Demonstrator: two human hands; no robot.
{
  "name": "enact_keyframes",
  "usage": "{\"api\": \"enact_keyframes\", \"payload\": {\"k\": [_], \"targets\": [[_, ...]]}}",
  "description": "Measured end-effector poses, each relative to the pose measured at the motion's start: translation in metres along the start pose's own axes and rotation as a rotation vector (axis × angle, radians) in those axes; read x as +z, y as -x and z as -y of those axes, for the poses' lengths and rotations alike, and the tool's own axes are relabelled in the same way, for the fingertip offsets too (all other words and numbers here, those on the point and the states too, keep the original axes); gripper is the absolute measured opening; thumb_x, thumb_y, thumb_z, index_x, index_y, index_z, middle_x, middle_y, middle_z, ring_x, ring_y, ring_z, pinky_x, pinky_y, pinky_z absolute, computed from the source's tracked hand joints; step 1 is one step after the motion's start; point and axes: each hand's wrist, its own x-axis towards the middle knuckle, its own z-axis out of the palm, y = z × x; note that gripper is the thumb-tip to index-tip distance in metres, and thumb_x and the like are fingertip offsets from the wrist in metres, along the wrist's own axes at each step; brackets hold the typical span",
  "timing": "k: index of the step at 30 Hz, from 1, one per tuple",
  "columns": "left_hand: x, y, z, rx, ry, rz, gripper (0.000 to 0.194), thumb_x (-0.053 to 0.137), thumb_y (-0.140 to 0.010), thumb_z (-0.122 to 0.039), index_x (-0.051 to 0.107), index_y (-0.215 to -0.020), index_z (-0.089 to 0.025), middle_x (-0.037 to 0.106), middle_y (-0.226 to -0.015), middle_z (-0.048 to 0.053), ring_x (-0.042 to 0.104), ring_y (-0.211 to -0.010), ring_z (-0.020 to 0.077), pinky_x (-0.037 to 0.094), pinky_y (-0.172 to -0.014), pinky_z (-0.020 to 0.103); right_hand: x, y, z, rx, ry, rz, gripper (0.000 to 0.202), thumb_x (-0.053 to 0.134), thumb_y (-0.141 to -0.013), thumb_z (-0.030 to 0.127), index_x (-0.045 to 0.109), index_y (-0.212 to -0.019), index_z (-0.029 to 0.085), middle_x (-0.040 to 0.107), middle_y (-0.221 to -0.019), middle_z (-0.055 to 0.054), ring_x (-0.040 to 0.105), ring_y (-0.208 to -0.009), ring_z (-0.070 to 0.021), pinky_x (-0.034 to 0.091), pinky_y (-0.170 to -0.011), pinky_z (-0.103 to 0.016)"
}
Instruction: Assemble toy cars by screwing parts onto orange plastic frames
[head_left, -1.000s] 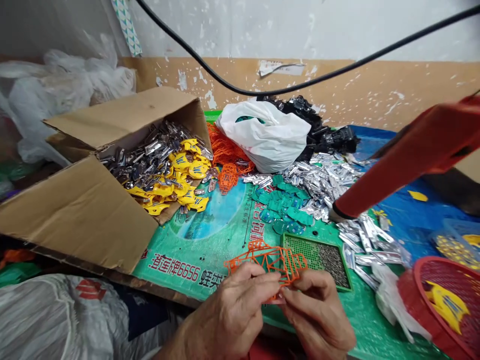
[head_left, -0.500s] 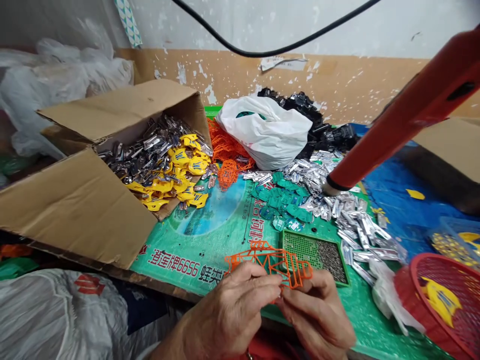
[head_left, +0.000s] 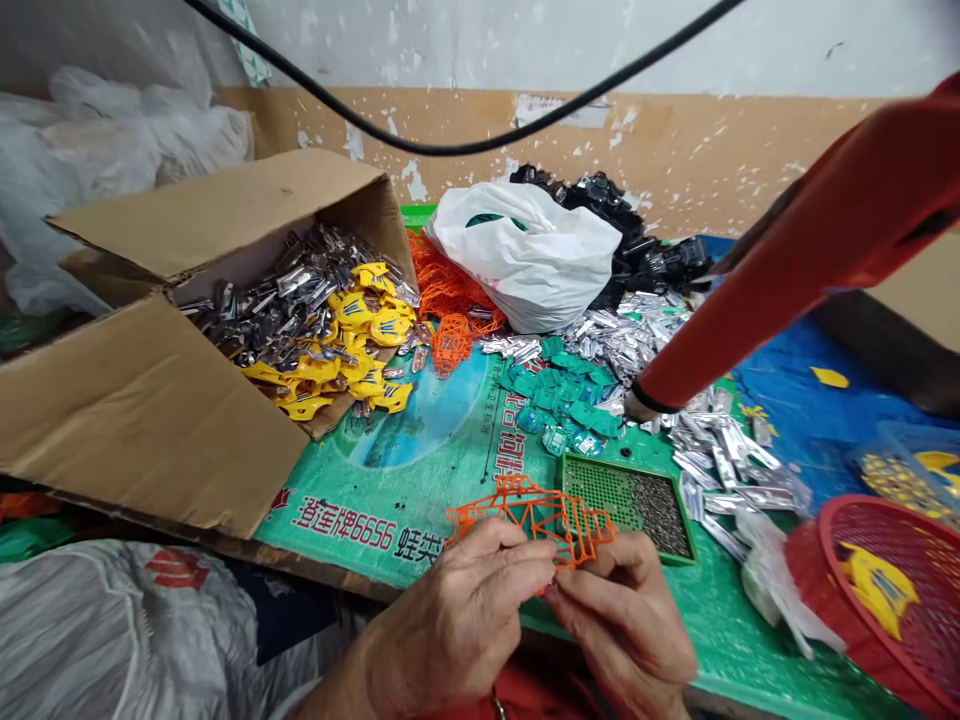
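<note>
Both my hands are closed on an orange plastic lattice frame (head_left: 525, 512) near the table's front edge. My left hand (head_left: 469, 590) grips its near left side, fingers bent over the bars. My right hand (head_left: 626, 610) pinches it at the right end, fingertips meeting those of the left. Whatever lies between the fingertips is hidden. Just beyond the frame sits a green tray (head_left: 600, 490) with many small dark metal pieces in its right half. Teal plastic parts (head_left: 566, 385) lie in a pile behind the tray.
At left, a tipped cardboard box (head_left: 247, 420) spills yellow parts (head_left: 364, 320) and chromed pieces. A white bag (head_left: 525, 255) stands at the back by black parts (head_left: 652, 270). Silvery strips (head_left: 731, 450), a red basket (head_left: 825, 560) and a red tubular arm (head_left: 765, 280) occupy the right.
The camera view has shifted slightly, and the black cable and red arm appear at different places. Both hands keep their hold on the orange frame, with little visible finger movement.
</note>
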Motion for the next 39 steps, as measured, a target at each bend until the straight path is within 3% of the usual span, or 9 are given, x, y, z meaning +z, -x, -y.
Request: {"api": "enact_keyframes", "payload": {"k": [5, 10, 14, 21, 24, 27, 29, 33, 39], "targets": [[0.000, -0.003, 0.003, -0.006, 0.023, 0.030, 0.043, 0.041, -0.074, 0.011, 0.053, -0.109, -0.010, 0.068, -0.102, 0.012, 0.056, -0.090, 0.0199, 0.054, -0.080, 0.032, -0.002, -0.003, 0.000, -0.026, 0.239, 0.004, 0.029, 0.063, -0.083, 0.007, 0.064, -0.106, 0.023, 0.042, -0.084, -0.002, 0.048, -0.075, -0.0133, 0.044, -0.058, -0.027], [0.004, 0.002, 0.009, -0.068, 0.045, 0.092, 0.033, 0.042, -0.071, 0.008, 0.054, -0.094, -0.013, 0.064, -0.084, 0.008, 0.053, -0.079, 0.0186, 0.050, -0.071, 0.032, -0.004, -0.010, 0.003, -0.176, 0.628, 0.072, 0.014, 0.064, -0.084, 0.019, 0.066, -0.096, 0.024, 0.052, -0.103, -0.008, 0.044, -0.103, -0.0276, 0.036, -0.088, -0.047], [0.008, 0.007, 0.010, -0.121, 0.024, 0.071, 0.033, 0.042, -0.069, 0.007, 0.051, -0.091, -0.016, 0.060, -0.080, 0.006, 0.054, -0.078, 0.0185, 0.049, -0.072, 0.034, -0.004, -0.012, 0.007, -0.153, 0.565, 0.178, 0.010, 0.062, -0.085, 0.018, 0.066, -0.094, 0.021, 0.066, -0.089, -0.005, 0.047, -0.105, -0.0294, 0.026, -0.096, -0.055], [0.014, 0.015, 0.009, -0.188, 0.030, 0.018, 0.037, 0.045, -0.067, 0.003, 0.046, -0.097, -0.018, 0.059, -0.084, 0.005, 0.058, -0.081, 0.0181, 0.052, -0.080, 0.036, -0.009, -0.008, 0.004, -0.110, 0.417, 0.250, 0.012, 0.059, -0.087, 0.014, 0.068, -0.093, 0.019, 0.069, -0.080, -0.005, 0.050, -0.098, -0.0260, 0.026, -0.097, -0.053], [0.013, 0.013, 0.006, -0.182, -0.007, -0.027, 0.046, 0.046, -0.069, 0.003, 0.046, -0.112, -0.015, 0.061, -0.095, 0.008, 0.059, -0.095, 0.0196, 0.051, -0.089, 0.036, -0.013, -0.006, -0.001, -0.144, 0.367, 0.255, 0.012, 0.058, -0.086, 0.010, 0.067, -0.090, 0.018, 0.068, -0.081, -0.005, 0.051, -0.097, -0.0247, 0.027, -0.098, -0.051], [0.008, 0.009, 0.003, -0.147, -0.128, -0.087, 0.058, 0.050, -0.071, 0.003, 0.040, -0.127, -0.011, 0.059, -0.119, 0.014, 0.049, -0.118, 0.0245, 0.044, -0.099, 0.043, -0.017, -0.003, -0.005, -0.166, 0.345, 0.232, 0.013, 0.059, -0.084, 0.006, 0.064, -0.090, 0.016, 0.066, -0.082, -0.005, 0.051, -0.097, -0.0230, 0.029, -0.099, -0.048], [0.003, 0.007, 0.000, -0.114, -0.248, -0.106, 0.051, 0.054, -0.073, 0.002, 0.045, -0.121, -0.014, 0.058, -0.128, 0.013, 0.043, -0.125, 0.0276, 0.039, -0.101, 0.048, -0.019, 0.001, -0.007, -0.165, 0.335, 0.212, 0.015, 0.059, -0.084, 0.004, 0.063, -0.092, 0.015, 0.065, -0.084, -0.005, 0.051, -0.097, -0.0225, 0.030, -0.100, -0.047], [0.000, 0.006, -0.001, -0.091, -0.382, -0.133, 0.021, 0.061, -0.078, -0.004, 0.055, -0.093, -0.018, 0.063, -0.124, 0.008, 0.042, -0.125, 0.0307, 0.037, -0.101, 0.051, -0.020, 0.009, -0.010, -0.141, 0.306, 0.163, 0.019, 0.059, -0.082, 0.003, 0.063, -0.096, 0.015, 0.061, -0.090, -0.006, 0.052, -0.100, -0.0228, 0.034, -0.098, -0.047], [0.005, 0.004, 0.003, -0.051, -0.307, -0.182, 0.017, 0.057, -0.080, -0.002, 0.059, -0.087, -0.018, 0.071, -0.107, 0.004, 0.049, -0.119, 0.0262, 0.039, -0.097, 0.046, -0.020, 0.017, -0.014, -0.091, 0.280, 0.084, 0.022, 0.060, -0.081, 0.005, 0.064, -0.098, 0.019, 0.061, -0.091, -0.005, 0.054, -0.100, -0.0239, 0.045, -0.086, -0.045]]}}
